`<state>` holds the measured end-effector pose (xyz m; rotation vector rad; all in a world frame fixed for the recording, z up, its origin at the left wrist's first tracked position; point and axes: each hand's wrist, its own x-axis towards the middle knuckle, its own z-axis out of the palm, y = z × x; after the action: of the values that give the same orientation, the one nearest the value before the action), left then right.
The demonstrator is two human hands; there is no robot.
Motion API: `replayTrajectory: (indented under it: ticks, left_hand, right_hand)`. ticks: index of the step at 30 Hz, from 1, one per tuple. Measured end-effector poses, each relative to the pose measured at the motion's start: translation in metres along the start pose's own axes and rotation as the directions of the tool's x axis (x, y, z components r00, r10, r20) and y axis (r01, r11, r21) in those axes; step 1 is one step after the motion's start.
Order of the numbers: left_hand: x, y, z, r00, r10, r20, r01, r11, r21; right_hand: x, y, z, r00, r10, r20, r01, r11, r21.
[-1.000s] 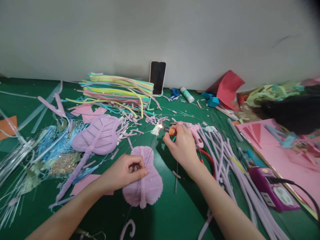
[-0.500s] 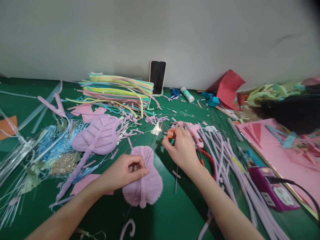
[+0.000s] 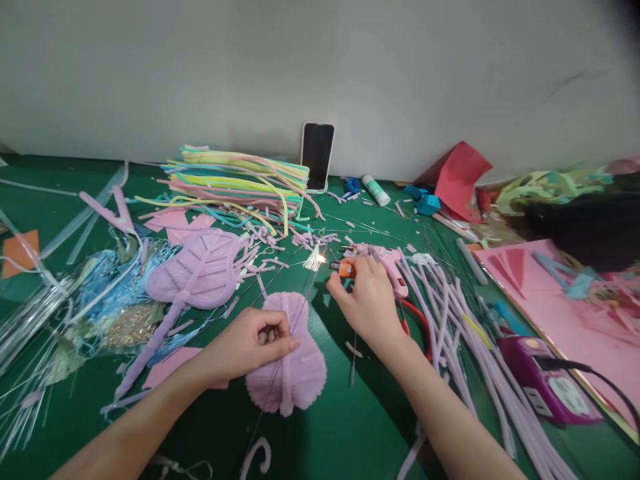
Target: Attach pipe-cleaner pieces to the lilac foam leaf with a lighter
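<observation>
My left hand is closed over the upper left part of a light purple, scallop-edged fan, its thumb across the central rib; the fingertips behind are hidden. Thin dark strands cross the fan's face. In my right hand is an orange lighter, pinched between thumb and fingers. A small flame burns at the lighter's tip, right beside a little cream tassel. Just behind the right hand lies a pink hot glue gun, partly covered by it.
A finished-looking purple leaf-shaped fan lies left, near blue tassels. Coloured pipe cleaners are stacked at the back beside a phone. Purple pipe cleaners, red-handled pliers and a purple power box lie right.
The lighter and my right hand have shifted very slightly right in the view, along with much of the scene. The flame still burns by the tassel; my left hand stays on the fan.
</observation>
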<state>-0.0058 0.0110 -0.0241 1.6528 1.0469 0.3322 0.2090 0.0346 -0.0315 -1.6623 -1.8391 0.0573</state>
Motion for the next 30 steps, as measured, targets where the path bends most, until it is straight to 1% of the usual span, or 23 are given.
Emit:
replayTrajectory:
  ticks: [3, 9, 11, 15, 17, 20, 23, 26, 30]
  left_hand:
    - [0.0, 0.0, 0.0, 1.0, 0.003, -0.009, -0.003, 1.0, 0.005]
    - [0.0, -0.001, 0.0, 1.0, 0.014, -0.017, -0.014, 1.0, -0.001]
    - [0.0, 0.0, 0.0, 1.0, 0.016, -0.011, -0.016, 1.0, -0.011]
    - [-0.001, 0.001, 0.0, 1.0, 0.006, -0.008, -0.006, 1.0, -0.019]
    - [-0.001, 0.001, 0.0, 1.0, -0.004, -0.001, 0.004, 1.0, -0.019]
    - [-0.001, 0.001, 0.0, 1.0, -0.008, 0.0, 0.008, 1.0, -0.024]
    - [-0.001, 0.0, 0.002, 1.0, 0.004, -0.03, -0.005, 0.999, -0.039]
    - [-0.001, -0.001, 0.002, 0.999, 0.01, -0.044, -0.012, 0.999, -0.053]
    - [-0.002, -0.002, 0.003, 0.998, 0.018, -0.052, -0.022, 0.997, -0.075]
  right_hand:
    - [0.0, 0.001, 0.0, 1.0, 0.001, 0.002, -0.001, 1.0, 0.008]
    - [-0.003, -0.001, 0.001, 0.997, -0.026, 0.072, 0.024, 0.999, 0.029]
    - [-0.003, -0.001, 0.002, 0.998, -0.018, 0.058, 0.017, 0.999, 0.029]
    - [0.0, 0.002, 0.003, 1.0, -0.002, -0.015, 0.002, 1.0, 0.03]
    - [0.0, 0.003, 0.003, 1.0, 0.009, -0.022, -0.009, 0.999, 0.035]
    - [-0.002, 0.001, 0.003, 0.999, 0.019, 0.033, -0.02, 0.999, 0.027]
    - [-0.005, -0.002, 0.002, 0.995, -0.008, 0.097, 0.005, 0.999, 0.033]
    - [-0.009, -0.006, -0.001, 0.992, -0.017, 0.124, 0.011, 0.999, 0.048]
    - [-0.016, -0.012, -0.005, 0.989, 0.006, 0.15, -0.013, 0.999, 0.048]
